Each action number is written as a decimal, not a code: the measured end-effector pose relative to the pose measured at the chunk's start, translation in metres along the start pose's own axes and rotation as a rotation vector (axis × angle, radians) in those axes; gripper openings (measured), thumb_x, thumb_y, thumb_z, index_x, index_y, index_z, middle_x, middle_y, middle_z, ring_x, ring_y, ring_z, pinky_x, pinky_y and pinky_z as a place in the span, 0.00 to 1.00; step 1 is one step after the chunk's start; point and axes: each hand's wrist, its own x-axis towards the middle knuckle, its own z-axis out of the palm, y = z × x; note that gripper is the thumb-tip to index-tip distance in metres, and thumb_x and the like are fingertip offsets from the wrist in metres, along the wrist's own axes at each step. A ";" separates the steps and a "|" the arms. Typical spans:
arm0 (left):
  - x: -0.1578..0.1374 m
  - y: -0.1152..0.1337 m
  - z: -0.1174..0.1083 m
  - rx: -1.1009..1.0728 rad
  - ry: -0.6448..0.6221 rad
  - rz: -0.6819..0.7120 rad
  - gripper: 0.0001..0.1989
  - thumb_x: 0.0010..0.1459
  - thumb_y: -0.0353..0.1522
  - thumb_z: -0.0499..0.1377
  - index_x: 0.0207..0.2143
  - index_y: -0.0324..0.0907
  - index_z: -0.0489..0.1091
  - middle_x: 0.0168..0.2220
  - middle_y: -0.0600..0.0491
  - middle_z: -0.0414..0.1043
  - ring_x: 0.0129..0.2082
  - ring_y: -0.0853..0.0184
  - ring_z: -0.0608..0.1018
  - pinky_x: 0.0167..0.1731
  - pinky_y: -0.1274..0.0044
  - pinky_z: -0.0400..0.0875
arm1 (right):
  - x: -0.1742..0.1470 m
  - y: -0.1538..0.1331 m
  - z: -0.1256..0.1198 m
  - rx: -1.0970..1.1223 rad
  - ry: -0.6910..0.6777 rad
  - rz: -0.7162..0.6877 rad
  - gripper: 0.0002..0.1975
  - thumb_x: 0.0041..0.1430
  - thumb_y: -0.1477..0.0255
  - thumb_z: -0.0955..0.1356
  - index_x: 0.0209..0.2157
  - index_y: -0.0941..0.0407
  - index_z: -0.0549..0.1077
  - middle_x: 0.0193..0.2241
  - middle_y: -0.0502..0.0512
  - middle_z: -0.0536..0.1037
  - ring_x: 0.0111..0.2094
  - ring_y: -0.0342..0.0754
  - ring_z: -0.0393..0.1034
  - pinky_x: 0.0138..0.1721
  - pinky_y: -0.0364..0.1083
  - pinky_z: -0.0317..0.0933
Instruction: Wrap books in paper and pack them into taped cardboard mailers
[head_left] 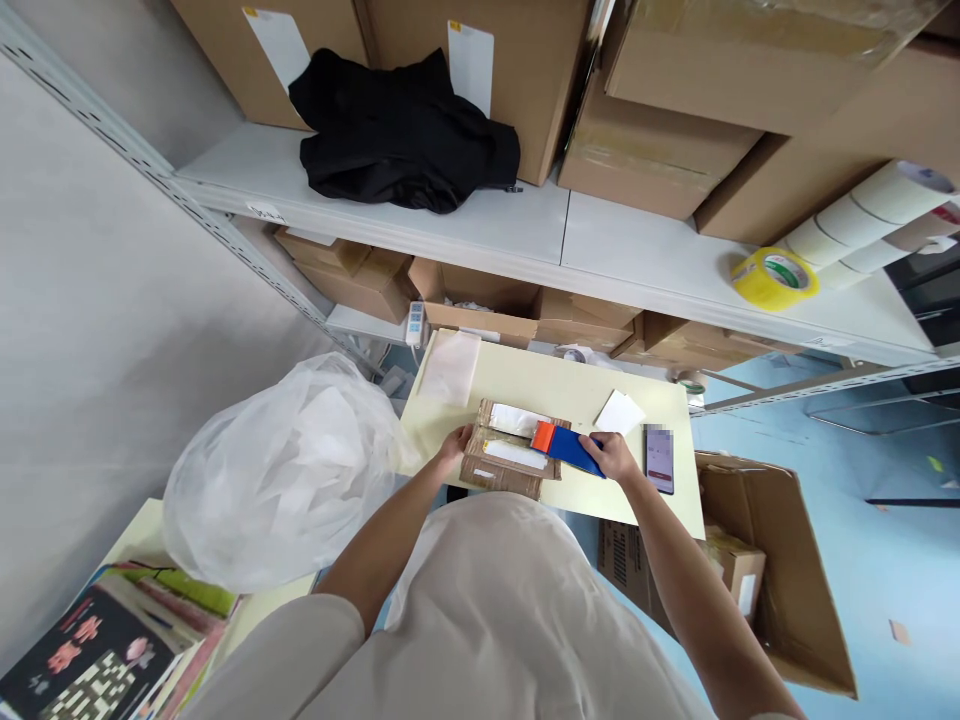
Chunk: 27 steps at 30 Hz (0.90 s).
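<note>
A small cardboard box [507,452], wrapped in tape and with white labels, lies at the near edge of the pale yellow table [540,378]. My left hand [454,446] grips the box's left edge; some of its fingers are hidden. Closed round a flat blue tool [573,449] with an orange end, my right hand [612,456] is to the right of the box. The orange end rests over the box's top, by the white labels. What exact kind of tool it is I cannot make out.
White cards [619,411] and a phone [659,458] lie on the right of the table. A stuffed clear plastic bag [289,475] bulges at the left. Behind stands a shelf [525,228] with cartons, black cloth [405,130] and yellow tape [774,278]. An open carton [806,570] stands right.
</note>
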 end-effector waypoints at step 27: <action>-0.016 0.073 0.032 1.431 -0.438 0.849 0.55 0.35 0.44 0.66 0.64 0.38 0.47 0.59 0.36 0.54 0.58 0.47 0.58 0.58 0.61 0.42 | -0.015 0.035 -0.035 0.080 -0.131 -0.041 0.26 0.55 0.50 0.60 0.14 0.54 0.55 0.12 0.46 0.59 0.17 0.40 0.52 0.20 0.41 0.48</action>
